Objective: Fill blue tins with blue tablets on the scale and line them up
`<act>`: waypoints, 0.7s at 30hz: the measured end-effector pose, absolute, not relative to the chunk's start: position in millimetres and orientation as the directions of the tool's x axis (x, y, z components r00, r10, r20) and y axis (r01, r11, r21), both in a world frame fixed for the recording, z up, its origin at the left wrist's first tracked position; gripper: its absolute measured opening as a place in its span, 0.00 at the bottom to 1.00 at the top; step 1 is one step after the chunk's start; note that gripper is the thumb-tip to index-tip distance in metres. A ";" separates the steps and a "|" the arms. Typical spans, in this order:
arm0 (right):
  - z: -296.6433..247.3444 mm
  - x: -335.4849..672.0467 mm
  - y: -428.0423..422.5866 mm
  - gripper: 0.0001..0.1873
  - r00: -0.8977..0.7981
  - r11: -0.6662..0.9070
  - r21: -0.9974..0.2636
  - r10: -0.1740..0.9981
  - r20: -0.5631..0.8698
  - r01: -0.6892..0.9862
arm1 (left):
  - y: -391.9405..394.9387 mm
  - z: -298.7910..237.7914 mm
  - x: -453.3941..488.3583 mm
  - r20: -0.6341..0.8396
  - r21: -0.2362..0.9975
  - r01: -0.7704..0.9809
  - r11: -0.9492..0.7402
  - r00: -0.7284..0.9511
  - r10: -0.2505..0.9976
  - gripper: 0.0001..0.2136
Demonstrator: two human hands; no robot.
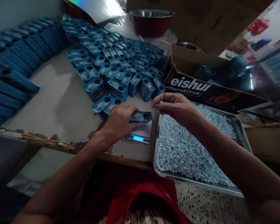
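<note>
My left hand point(121, 119) is closed around a blue candy tin point(141, 116) with a round dark hole in its top. The tin is over a small digital scale point(138, 138), whose display glows blue; I cannot tell whether it rests on the plate. Above the upper left corner of a metal tray point(156, 155), my right hand point(175, 107) pinches a small whitish candy point(161, 102) between thumb and fingertips. Pale blue and white candies point(189, 149) fill the tray. Two more tins point(102, 103) stand just beyond my left hand.
Many blue tins point(116, 71) crowd the table's back, and long rows of others point(30, 46) line its left side. A dark printed carton point(200, 87) stands behind the tray. At the back is a red bowl point(151, 25). The table's worn front edge point(60, 146) runs nearby.
</note>
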State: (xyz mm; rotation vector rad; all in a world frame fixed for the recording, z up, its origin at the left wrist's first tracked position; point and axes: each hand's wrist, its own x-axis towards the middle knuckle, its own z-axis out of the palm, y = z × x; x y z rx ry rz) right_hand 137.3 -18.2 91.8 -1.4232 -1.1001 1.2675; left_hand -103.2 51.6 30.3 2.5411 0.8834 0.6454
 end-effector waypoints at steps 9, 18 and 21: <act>51.9 167.3 -102.2 0.14 0.435 -0.164 -0.986 0.885 -0.165 -0.039 | 32.0 49.9 -54.3 0.682 0.345 0.077 -0.936 0.665 0.305 0.14; 40.5 143.2 -127.7 0.27 0.252 -0.006 -0.440 0.812 -0.526 -0.898 | 7.4 38.1 -1.2 0.591 0.120 0.077 -0.990 0.795 0.134 0.17; 36.8 150.5 -131.9 0.24 0.236 -0.005 -0.401 0.803 -0.548 -0.916 | 6.1 30.6 -4.9 0.609 0.138 0.134 -0.981 0.770 0.191 0.19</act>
